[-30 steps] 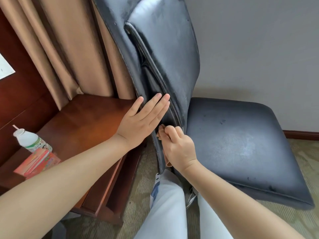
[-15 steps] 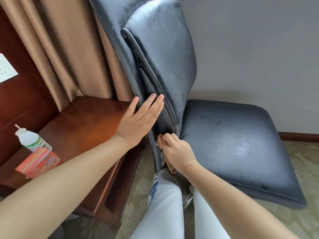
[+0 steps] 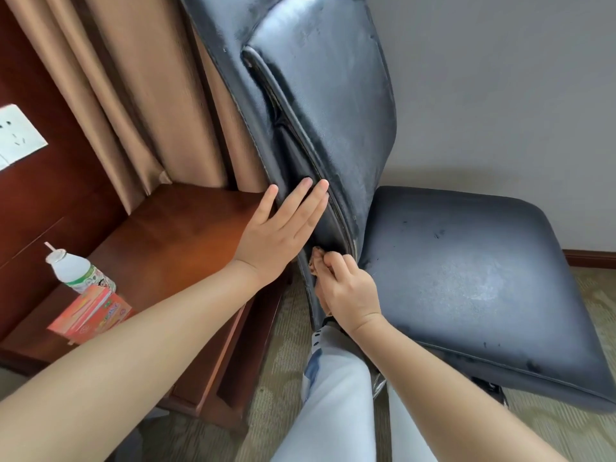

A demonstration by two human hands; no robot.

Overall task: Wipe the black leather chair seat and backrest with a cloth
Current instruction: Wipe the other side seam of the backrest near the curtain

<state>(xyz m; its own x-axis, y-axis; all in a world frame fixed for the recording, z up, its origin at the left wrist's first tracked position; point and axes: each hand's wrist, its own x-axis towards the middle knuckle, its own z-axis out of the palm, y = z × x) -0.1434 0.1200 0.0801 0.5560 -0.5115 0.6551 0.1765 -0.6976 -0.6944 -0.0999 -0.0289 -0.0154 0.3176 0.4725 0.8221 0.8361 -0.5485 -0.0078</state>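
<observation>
- Black leather chair, seen from behind and to one side: backrest point(image 3: 320, 105) rises at upper centre, seat point(image 3: 473, 281) spreads to the right of it, low in view.
- Leather on both parts shows pale scuffs and a dull grey sheen; a few dark flecks on the seat top.
- Left hand point(image 3: 280, 235) flat against the rear edge of the backrest, low down. Fingers straight and close together, thumb apart on the outer side. It holds nothing, only presses on the leather.
- Right hand point(image 3: 346, 291) just below the left, at the junction where backrest meets seat. Fingers curled, gripping a small brownish cloth point(image 3: 315, 266).
- Cloth is bunched; only a crumpled bit shows at the fingertips and under the palm, touching the lower rear edge of the backrest.
- The two hands sit near each other, not touching.
- Wooden worktop point(image 3: 173, 241) left of the chair, its right edge just beside the backrest.
- Near the worktop's left edge: a plastic bottle point(image 3: 78, 271) with a straw, and touching it an orange carton point(image 3: 93, 313) lying flat.
- Tan curtain point(image 3: 133, 78) hangs behind worktop and chair; white wall socket point(image 3: 16, 135) on the wood panel at far left.
- Person's legs in light trousers point(image 3: 333, 395) at bottom centre, over patterned carpet point(image 3: 286, 328).
</observation>
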